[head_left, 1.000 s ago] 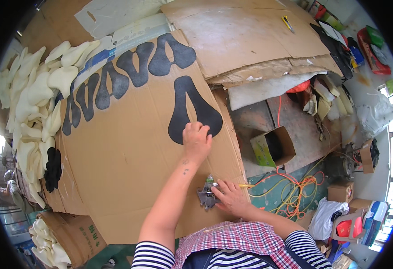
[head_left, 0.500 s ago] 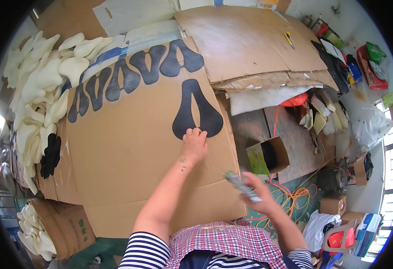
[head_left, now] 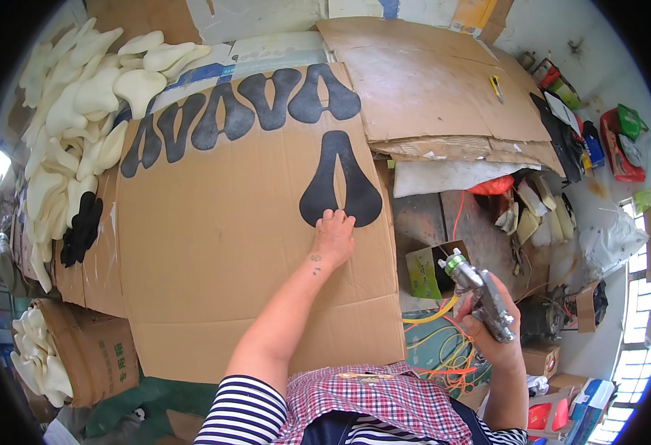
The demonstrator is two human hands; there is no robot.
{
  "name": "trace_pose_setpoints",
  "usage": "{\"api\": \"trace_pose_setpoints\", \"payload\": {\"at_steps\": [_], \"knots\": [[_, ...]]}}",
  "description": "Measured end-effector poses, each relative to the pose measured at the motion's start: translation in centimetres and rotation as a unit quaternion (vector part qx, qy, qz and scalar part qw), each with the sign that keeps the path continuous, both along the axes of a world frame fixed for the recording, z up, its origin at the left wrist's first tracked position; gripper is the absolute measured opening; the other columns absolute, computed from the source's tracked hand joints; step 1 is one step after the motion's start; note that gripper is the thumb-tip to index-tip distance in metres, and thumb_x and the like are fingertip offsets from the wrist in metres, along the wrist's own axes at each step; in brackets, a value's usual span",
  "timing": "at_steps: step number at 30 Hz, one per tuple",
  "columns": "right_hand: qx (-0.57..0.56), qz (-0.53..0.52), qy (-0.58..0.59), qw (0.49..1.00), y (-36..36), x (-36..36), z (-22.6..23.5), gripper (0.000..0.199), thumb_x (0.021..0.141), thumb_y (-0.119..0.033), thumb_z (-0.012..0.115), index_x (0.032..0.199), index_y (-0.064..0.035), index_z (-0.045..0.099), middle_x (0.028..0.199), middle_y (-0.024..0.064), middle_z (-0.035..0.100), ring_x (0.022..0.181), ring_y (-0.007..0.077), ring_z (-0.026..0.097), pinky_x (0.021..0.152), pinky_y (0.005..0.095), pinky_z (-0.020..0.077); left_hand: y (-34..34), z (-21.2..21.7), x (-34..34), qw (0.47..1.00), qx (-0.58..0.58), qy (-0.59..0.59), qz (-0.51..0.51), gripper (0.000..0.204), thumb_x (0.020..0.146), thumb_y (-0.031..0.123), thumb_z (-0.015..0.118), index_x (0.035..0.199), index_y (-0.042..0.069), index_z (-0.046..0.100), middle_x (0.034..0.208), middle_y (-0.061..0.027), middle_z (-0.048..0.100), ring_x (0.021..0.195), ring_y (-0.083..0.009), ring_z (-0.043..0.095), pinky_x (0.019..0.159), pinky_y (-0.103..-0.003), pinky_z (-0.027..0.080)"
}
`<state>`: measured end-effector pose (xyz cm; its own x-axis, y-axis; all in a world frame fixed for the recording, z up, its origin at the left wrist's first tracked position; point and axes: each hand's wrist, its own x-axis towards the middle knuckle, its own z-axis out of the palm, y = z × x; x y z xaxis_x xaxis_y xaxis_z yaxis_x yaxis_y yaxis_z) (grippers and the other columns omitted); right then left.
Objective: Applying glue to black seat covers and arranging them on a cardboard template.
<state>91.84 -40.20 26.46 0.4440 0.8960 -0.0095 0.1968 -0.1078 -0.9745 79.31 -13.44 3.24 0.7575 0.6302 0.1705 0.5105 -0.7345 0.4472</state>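
Observation:
My left hand [head_left: 333, 236] rests fingers-down on the lower edge of a black saddle-shaped cover piece [head_left: 339, 182] lying on a large brown cardboard sheet [head_left: 221, 252]. A row of several more black saddle-shaped pieces [head_left: 244, 111] lies along the far edge of the cardboard. My right hand [head_left: 492, 343] is raised at the right, off the cardboard, gripping a metal spray gun [head_left: 479, 291] whose nozzle points up and to the left.
Piles of cream foam saddle shapes [head_left: 66, 126] fill the left side, more in a cardboard box [head_left: 80, 348] at lower left. Stacked cardboard sheets [head_left: 436, 89] lie at the back right. A small open box [head_left: 433, 267], orange and yellow hoses [head_left: 444, 348] and clutter are at the right.
My right hand has lifted the spray gun from low by the cardboard edge up and to the right. My left hand stays on the black piece.

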Motion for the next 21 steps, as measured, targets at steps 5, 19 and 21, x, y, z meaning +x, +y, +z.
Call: {"api": "trace_pose_setpoints", "payload": {"at_steps": [5,19,21], "knots": [[-0.053,0.028,-0.043,0.997,-1.7,1.1,0.4,0.061,0.078,0.001,0.068,0.135,0.0019,0.045,0.091,0.005,0.062,0.08,0.0105,0.059,0.074,0.0247,0.0483,0.0,-0.2,0.1,1.0,0.005,-0.008,0.001,0.039,0.07,0.009,0.066,0.109,0.005,0.064,0.105,-0.0091,0.054,0.103,-0.0293,0.048,0.086,-0.041,0.044],[-0.062,0.008,-0.043,0.997,-2.5,1.7,1.8,0.061,0.077,0.0,0.069,0.133,0.0031,0.046,0.086,0.0041,0.061,0.078,0.0113,0.058,0.073,0.0254,0.0481,0.0,-0.4,-0.1,1.0,0.003,-0.004,0.001,0.041,0.069,0.01,0.068,0.11,0.006,0.064,0.109,-0.0091,0.055,0.105,-0.029,0.048,0.089,-0.041,0.044],[-0.046,-0.002,-0.036,0.998,-2.1,1.5,1.9,0.06,0.077,0.0,0.068,0.133,0.0033,0.046,0.086,0.004,0.061,0.078,0.0112,0.058,0.073,0.0254,0.048,-0.2,-0.4,0.0,1.0,0.003,-0.007,-0.002,0.041,0.069,0.01,0.068,0.11,0.006,0.064,0.109,-0.009,0.054,0.105,-0.0288,0.048,0.089,-0.041,0.044]]}}
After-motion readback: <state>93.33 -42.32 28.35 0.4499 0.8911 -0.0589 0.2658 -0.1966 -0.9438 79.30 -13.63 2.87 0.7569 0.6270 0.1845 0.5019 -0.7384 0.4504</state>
